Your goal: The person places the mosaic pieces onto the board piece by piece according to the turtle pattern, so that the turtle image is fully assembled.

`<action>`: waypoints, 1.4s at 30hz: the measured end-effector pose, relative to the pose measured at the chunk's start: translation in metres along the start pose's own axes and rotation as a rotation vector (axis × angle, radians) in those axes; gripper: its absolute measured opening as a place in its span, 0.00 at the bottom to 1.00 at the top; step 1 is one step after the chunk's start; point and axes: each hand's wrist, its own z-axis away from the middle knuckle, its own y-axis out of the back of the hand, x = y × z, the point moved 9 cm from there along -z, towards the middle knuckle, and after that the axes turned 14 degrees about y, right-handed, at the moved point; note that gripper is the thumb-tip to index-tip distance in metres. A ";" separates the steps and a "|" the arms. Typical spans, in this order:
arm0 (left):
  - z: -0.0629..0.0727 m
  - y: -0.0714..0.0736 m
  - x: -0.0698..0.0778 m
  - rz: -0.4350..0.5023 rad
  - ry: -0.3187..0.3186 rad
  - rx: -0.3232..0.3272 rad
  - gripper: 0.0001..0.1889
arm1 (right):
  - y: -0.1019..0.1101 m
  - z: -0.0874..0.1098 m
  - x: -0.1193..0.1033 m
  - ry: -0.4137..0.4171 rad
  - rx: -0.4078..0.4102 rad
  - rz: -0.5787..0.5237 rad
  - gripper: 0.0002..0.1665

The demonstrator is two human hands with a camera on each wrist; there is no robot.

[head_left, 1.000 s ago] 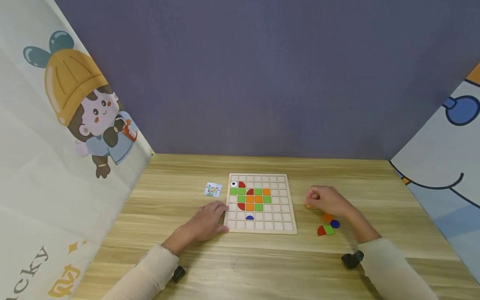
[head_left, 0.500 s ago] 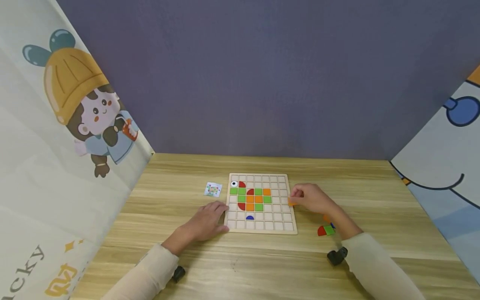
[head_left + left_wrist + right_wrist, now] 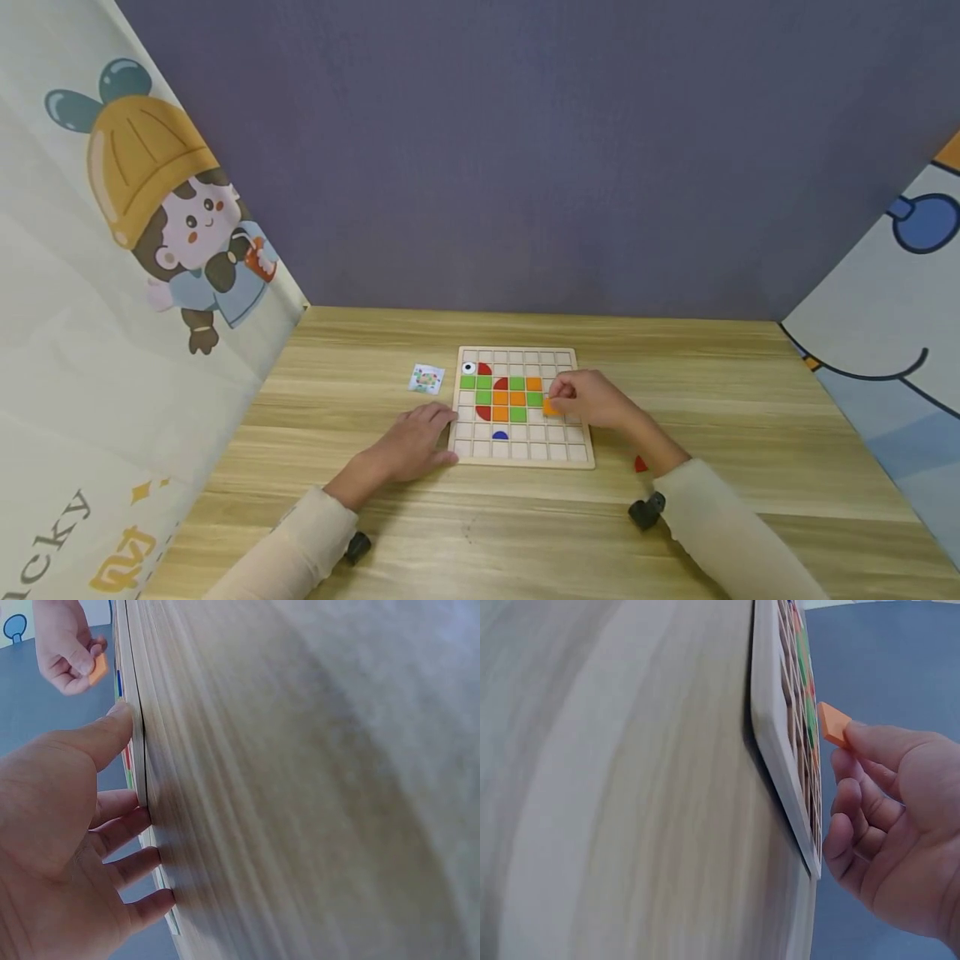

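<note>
A wooden grid board (image 3: 525,458) lies on the table, with green, orange and red tiles, one round eye tile (image 3: 468,367) and a blue half-circle tile (image 3: 500,435) in its cells. My right hand (image 3: 592,398) pinches an orange square tile (image 3: 834,724) between thumb and finger. In the head view that tile overlaps the right part of the board, beside a green tile (image 3: 535,399); the right wrist view shows it raised off the grid. My left hand (image 3: 411,442) rests at the board's left edge, fingers extended, thumb (image 3: 112,735) against the rim.
A small printed picture card (image 3: 427,378) lies left of the board. A red tile (image 3: 641,464) shows beside the right forearm, which hides the other loose pieces. A dark panel (image 3: 525,167) closes off the table's back, with printed walls at both sides.
My right hand has carried the orange square tile leftward from the table on the right to over the board. The left hand and the placed tiles have stayed put.
</note>
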 end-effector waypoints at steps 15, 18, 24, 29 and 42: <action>0.000 -0.001 -0.005 -0.006 -0.010 0.005 0.34 | -0.022 -0.014 -0.017 0.098 -0.057 0.018 0.02; 0.001 0.000 -0.005 -0.005 -0.011 0.004 0.34 | -0.023 -0.015 -0.018 0.109 -0.061 0.050 0.02; 0.002 0.002 -0.006 -0.003 -0.013 0.003 0.34 | -0.026 -0.016 -0.017 0.096 -0.076 0.083 0.02; 0.003 0.002 -0.008 -0.005 -0.013 -0.003 0.34 | -0.023 -0.014 -0.015 0.068 -0.070 0.065 0.02; 0.007 0.003 -0.012 -0.007 -0.012 -0.009 0.35 | -0.001 0.010 -0.011 0.030 -0.057 0.074 0.05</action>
